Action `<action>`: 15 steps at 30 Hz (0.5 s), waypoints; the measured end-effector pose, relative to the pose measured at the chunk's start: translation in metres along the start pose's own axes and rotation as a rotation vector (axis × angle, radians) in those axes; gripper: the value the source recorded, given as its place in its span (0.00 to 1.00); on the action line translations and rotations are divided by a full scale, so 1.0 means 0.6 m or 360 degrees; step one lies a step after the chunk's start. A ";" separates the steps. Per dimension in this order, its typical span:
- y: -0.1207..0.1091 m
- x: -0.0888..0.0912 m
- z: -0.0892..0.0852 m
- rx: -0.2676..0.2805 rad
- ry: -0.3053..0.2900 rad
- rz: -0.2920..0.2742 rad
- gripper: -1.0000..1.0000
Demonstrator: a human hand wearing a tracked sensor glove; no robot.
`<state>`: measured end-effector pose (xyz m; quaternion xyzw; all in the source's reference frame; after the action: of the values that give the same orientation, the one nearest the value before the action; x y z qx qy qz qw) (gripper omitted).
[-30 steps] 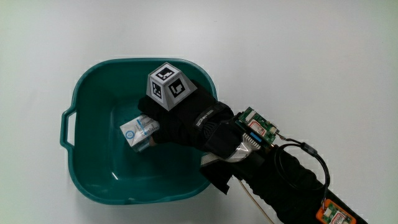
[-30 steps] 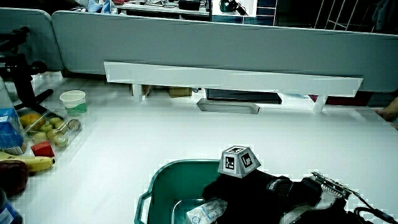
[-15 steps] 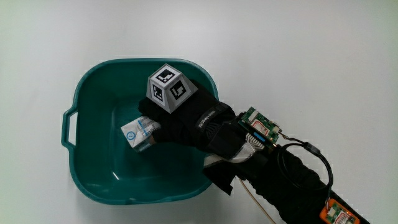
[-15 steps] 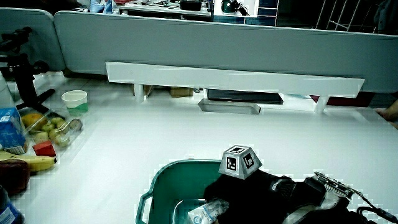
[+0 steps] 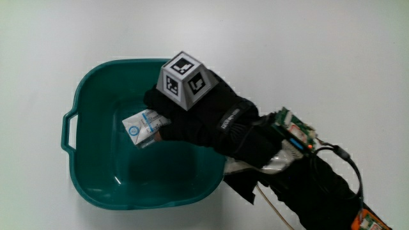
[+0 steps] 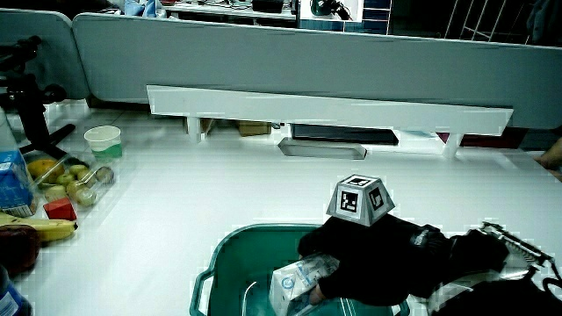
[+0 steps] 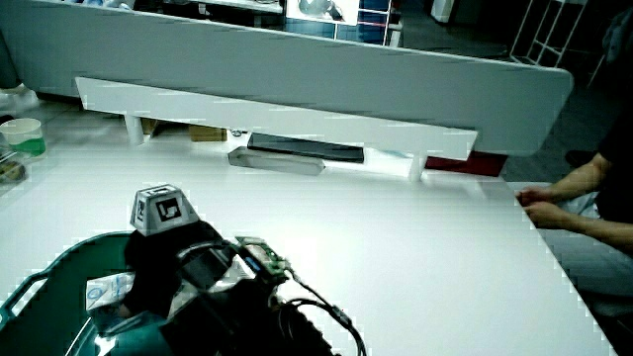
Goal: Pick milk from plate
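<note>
A small white and blue milk carton [image 5: 143, 126] hangs above the floor of a teal plastic basin [image 5: 96, 83]. The black gloved hand [image 5: 198, 118], with a patterned cube [image 5: 185, 80] on its back, is shut on the carton over the basin. In both side views the carton [image 6: 301, 281] [image 7: 107, 289] is lifted inside the basin [image 6: 241, 246] [image 7: 74, 253], with the hand [image 6: 378, 263] [image 7: 168, 267] curled around it. The forearm carries a small circuit board [image 5: 294, 130] and cables.
A paper cup [image 6: 104, 140], a clear box of fruit [image 6: 75, 184], a banana [image 6: 44, 230] and a blue carton [image 6: 13, 180] stand at the table's edge in a side view. A low grey partition [image 6: 325, 66] with a white shelf [image 6: 325, 112] bounds the table.
The hand has risen with the milk carton, lifting it off the basin floor and tilting it. The basin has stayed in place.
</note>
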<state>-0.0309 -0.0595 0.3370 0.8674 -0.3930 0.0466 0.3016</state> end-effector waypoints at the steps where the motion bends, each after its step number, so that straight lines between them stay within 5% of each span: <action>1: -0.008 0.001 0.008 0.0021 0.0026 0.0015 1.00; 4: -0.011 0.018 0.003 -0.0080 0.0101 0.0074 1.00; 5: -0.029 0.015 0.023 0.0043 0.0066 0.0001 1.00; 6: -0.027 0.022 0.017 -0.0035 0.0116 0.0060 1.00; 8: -0.045 0.028 0.032 0.0044 0.0115 0.0004 1.00; 10: -0.043 0.045 0.021 -0.0039 0.0014 -0.0052 1.00; 15: -0.080 0.064 0.052 0.0078 0.0159 -0.0054 1.00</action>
<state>0.0245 -0.0776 0.3002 0.8776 -0.3615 0.0944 0.3003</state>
